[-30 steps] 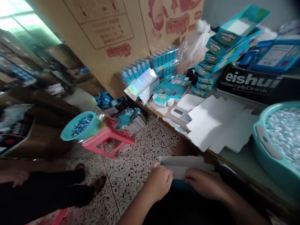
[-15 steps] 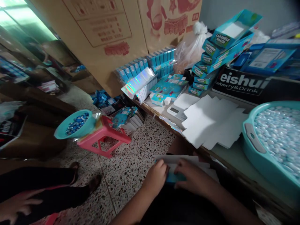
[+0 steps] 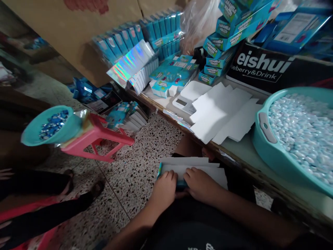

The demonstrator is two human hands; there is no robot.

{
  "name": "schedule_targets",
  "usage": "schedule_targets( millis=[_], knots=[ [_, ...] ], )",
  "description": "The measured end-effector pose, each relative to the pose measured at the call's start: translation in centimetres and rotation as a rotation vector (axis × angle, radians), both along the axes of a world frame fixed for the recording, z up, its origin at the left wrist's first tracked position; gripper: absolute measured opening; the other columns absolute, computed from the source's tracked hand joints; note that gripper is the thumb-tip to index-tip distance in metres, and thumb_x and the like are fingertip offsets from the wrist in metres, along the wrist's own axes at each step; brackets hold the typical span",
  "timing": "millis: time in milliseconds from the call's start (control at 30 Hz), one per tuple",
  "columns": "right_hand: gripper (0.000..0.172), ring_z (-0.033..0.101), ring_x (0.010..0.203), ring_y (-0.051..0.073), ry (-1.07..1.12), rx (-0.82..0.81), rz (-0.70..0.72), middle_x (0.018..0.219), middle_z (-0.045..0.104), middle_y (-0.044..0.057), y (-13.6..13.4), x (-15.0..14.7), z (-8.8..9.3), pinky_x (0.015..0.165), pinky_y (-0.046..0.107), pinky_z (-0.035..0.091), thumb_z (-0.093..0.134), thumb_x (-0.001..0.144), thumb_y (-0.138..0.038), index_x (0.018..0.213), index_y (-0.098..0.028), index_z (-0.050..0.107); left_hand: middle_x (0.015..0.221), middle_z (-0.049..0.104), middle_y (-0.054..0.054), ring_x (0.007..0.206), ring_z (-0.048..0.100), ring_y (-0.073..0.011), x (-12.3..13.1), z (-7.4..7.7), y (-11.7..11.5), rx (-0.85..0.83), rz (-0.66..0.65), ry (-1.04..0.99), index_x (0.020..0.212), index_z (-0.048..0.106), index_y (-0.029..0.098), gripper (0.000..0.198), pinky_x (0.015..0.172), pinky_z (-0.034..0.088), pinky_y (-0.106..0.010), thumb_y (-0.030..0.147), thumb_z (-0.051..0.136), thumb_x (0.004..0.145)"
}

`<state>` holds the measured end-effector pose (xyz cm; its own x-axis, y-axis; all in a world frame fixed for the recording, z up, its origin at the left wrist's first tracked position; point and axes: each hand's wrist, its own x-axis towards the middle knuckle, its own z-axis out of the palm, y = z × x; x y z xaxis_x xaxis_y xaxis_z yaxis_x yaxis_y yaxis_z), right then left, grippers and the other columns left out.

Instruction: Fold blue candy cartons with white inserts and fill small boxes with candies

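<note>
Both left hand (image 3: 165, 185) and right hand (image 3: 199, 184), a little apart, grip a part-folded blue-and-white carton (image 3: 181, 168), whose card could crease if they press unevenly

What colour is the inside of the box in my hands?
The box is white inside; the head view shows it best.

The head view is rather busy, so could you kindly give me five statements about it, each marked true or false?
1. The left hand and right hand both hold a partly folded carton. True.
2. The turquoise bowl is empty. False: blue pieces lie in the turquoise bowl.
3. A pink stool bears that bowl. True.
4. The large tub stands on the floor. False: the large tub is on the table.
5. A black box shows "eishui". True.
</note>
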<state>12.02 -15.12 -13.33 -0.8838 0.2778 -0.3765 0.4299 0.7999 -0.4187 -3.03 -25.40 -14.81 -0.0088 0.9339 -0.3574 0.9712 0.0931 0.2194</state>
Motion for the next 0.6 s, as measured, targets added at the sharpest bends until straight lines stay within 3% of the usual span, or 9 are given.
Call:
schedule_targets(
  millis=[233, 400, 600],
  knots=[
    [0.015, 0.061, 0.097, 0.028, -0.056, 0.042, -0.069, 0.102, 0.066, 0.015, -1.1, 0.6, -0.2, 0.078, 0.036, 0.045, 0.053, 0.092, -0.015, 0.102, -0.01, 0.064, 0.096, 0.069, -0.017, 0.095, 0.066, -0.0321, 0.2, 0.4, 0.2, -0.087, -0.028, -0.012, 0.096, 0.065, 0.012, 0.036, 0.079, 0.052, -0.042, 0.044, 0.052, 0.096],
    [0.017, 0.063, 0.093, 0.03, -0.102, 0.059, -0.093, 0.099, 0.067, 0.017, -1.4, 0.5, 0.3, 0.071, 0.036, 0.045, 0.053, 0.091, -0.014, 0.103, -0.009, 0.063, 0.101, 0.07, -0.017, 0.097, 0.067, -0.033, 0.2, 0.8, 0.8, -0.09, -0.024, -0.051, 0.098, 0.066, 0.013, 0.043, 0.078, 0.051, -0.041, 0.055, 0.057, 0.09],
    [0.017, 0.065, 0.093, 0.027, -0.064, 0.043, -0.061, 0.1, 0.069, 0.012, -0.9, 0.7, 0.8, 0.07, 0.034, 0.045, 0.049, 0.097, -0.021, 0.101, -0.015, 0.064, 0.091, 0.073, -0.017, 0.083, 0.07, -0.0338, -1.0, 1.0, 1.5, -0.139, -0.033, -0.093, 0.091, 0.069, 0.014, 0.056, 0.07, 0.05, -0.04, 0.067, 0.053, 0.086]
  ],
)
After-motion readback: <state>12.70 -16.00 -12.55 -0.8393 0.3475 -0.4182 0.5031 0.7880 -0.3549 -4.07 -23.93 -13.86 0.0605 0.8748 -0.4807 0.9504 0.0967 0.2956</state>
